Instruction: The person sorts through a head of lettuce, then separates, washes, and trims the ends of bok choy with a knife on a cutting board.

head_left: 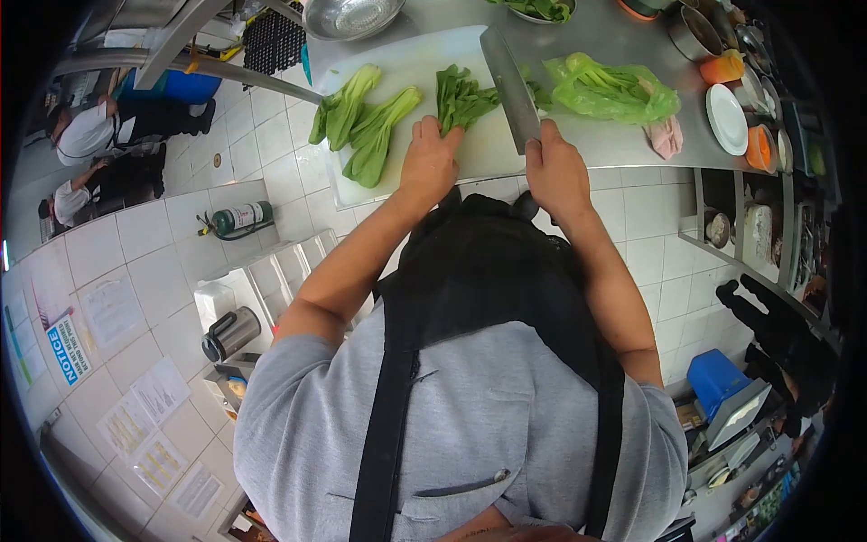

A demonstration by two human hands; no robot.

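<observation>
My right hand (558, 172) is wrapped round the handle of a broad-bladed kitchen knife (513, 88), its blade pointing away from me over the right part of the white cutting board (397, 56). Bent fingers of my left hand (430, 164) press against a bunch of bok choy (462, 101), left of the blade. Some green leaves (539, 92) show on the blade's other side. Two whole bok choy (386, 135) lie on the board to the left of my left hand. A green plastic bag (614, 90) with more bok choy rests right of the board.
A metal colander (350, 16) and a bowl of greens (545, 9) stand at the back of the steel counter (623, 149). To the right are a pink cloth (666, 137), white plates (727, 120) and a pot (694, 34). Other people (90, 131) stand off to the left.
</observation>
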